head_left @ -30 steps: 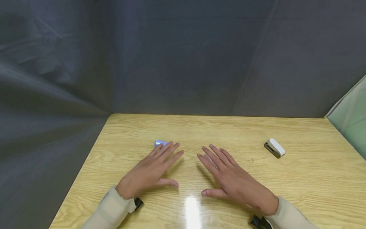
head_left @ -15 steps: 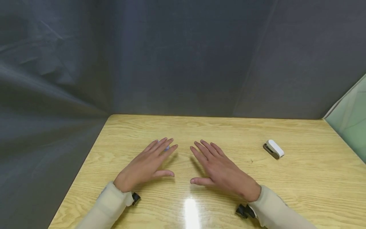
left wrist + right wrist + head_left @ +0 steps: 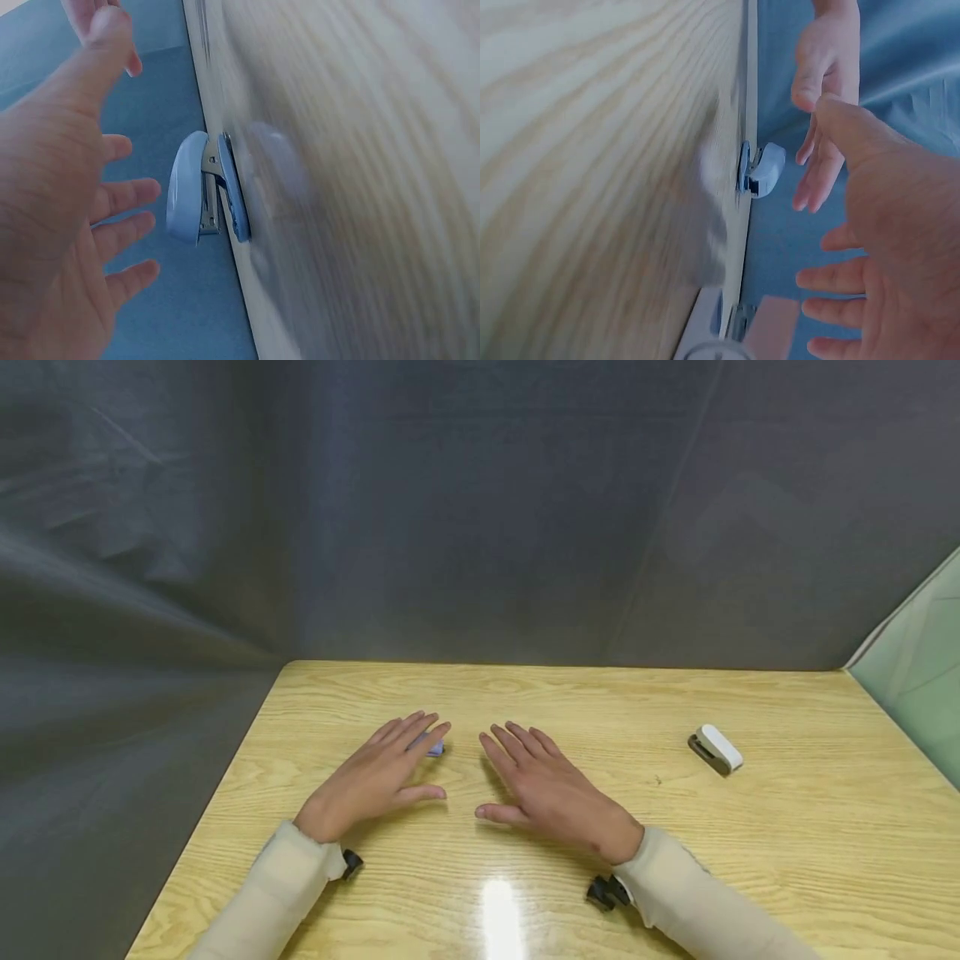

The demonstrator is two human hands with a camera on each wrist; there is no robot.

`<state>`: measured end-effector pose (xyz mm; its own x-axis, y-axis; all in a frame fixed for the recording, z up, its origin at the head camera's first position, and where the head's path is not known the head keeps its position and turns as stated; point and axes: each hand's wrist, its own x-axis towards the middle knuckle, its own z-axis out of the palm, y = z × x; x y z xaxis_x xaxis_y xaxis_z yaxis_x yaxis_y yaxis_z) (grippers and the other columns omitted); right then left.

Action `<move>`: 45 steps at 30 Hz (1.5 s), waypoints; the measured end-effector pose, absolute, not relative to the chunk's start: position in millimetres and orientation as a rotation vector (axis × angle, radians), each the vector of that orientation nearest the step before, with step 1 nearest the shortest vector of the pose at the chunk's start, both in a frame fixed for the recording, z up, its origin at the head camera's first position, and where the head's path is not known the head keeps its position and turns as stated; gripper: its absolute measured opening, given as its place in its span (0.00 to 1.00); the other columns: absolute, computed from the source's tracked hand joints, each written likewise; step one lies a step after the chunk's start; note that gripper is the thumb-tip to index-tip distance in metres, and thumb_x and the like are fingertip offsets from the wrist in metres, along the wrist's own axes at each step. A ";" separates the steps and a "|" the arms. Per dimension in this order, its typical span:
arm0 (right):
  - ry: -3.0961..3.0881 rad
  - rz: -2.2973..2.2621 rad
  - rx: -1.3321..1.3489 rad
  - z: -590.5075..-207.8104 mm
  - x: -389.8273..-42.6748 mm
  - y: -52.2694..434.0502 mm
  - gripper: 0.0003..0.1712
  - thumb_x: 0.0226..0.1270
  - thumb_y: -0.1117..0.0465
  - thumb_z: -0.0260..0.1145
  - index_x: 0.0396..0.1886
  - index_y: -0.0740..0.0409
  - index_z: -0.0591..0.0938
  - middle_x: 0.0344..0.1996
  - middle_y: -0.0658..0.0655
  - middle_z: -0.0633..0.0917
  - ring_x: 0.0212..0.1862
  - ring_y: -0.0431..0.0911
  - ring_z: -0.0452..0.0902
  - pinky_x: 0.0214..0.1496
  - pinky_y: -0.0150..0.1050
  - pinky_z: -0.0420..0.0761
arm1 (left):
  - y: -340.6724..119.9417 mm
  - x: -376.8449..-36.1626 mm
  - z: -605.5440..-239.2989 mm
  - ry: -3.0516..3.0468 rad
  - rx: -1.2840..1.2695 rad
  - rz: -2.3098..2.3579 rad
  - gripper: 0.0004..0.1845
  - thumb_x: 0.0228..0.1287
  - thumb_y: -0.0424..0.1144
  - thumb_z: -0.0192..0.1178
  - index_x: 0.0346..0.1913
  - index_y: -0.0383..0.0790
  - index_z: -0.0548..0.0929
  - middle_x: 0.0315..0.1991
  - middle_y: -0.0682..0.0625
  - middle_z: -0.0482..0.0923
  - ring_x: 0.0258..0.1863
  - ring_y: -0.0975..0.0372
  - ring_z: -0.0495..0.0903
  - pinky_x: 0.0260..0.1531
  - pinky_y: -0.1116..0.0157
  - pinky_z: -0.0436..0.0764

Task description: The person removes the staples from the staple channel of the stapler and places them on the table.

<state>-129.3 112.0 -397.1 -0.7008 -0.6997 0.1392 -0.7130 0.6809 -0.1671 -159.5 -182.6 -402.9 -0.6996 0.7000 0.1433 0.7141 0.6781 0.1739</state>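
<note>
My left hand point(image 3: 367, 782) hovers over the table with its fingers spread, partly covering a small blue stapler point(image 3: 432, 745). In the left wrist view the stapler point(image 3: 187, 187) stands on the wood beyond the fingertips, and the hand point(image 3: 64, 240) holds nothing. Level with it, my right hand point(image 3: 555, 789) hovers palm down, fingers straight, thumb out toward the left hand. From the right wrist the right hand point(image 3: 892, 255) is bare too. Low in that view is a pale pink and white object point(image 3: 772, 330) with metal between its parts, hidden in the head view.
A small white-topped object with a dark base point(image 3: 716, 750) lies toward the right of the wooden table point(image 3: 525, 693). Dark sheeting point(image 3: 487, 527) rises behind the table and along its left. Black wrist cameras point(image 3: 606, 893) hang under both cuffs.
Both hands have moved left and slightly farther over the table, the right hand more so. The left hand now covers a different part of the blue stapler. The white-topped object has stayed put.
</note>
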 end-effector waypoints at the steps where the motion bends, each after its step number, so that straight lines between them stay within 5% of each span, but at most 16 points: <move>1: -2.829 0.324 1.188 -397.0 -130.4 109.6 0.50 0.77 0.30 0.52 0.82 0.61 0.57 0.78 0.66 0.60 0.79 0.61 0.50 0.76 0.59 0.52 | -183.5 -160.2 -403.2 -2.828 -1.183 -0.344 0.46 0.72 0.67 0.55 0.82 0.43 0.57 0.79 0.40 0.56 0.79 0.48 0.52 0.74 0.48 0.52; 28: -2.873 0.210 1.047 -394.0 -161.8 53.5 0.36 0.78 0.43 0.62 0.74 0.63 0.71 0.64 0.62 0.78 0.60 0.56 0.75 0.60 0.52 0.77 | -199.1 -182.1 -406.7 -2.970 -0.998 -0.503 0.44 0.70 0.59 0.65 0.77 0.32 0.64 0.69 0.38 0.69 0.66 0.46 0.71 0.65 0.45 0.68; 45: -2.892 0.332 1.073 -398.1 -179.8 33.0 0.31 0.76 0.44 0.66 0.69 0.58 0.77 0.59 0.60 0.81 0.56 0.54 0.78 0.63 0.49 0.74 | -206.0 -194.1 -412.0 -2.958 -1.017 -0.588 0.33 0.69 0.50 0.70 0.66 0.29 0.76 0.61 0.41 0.76 0.57 0.50 0.78 0.57 0.48 0.76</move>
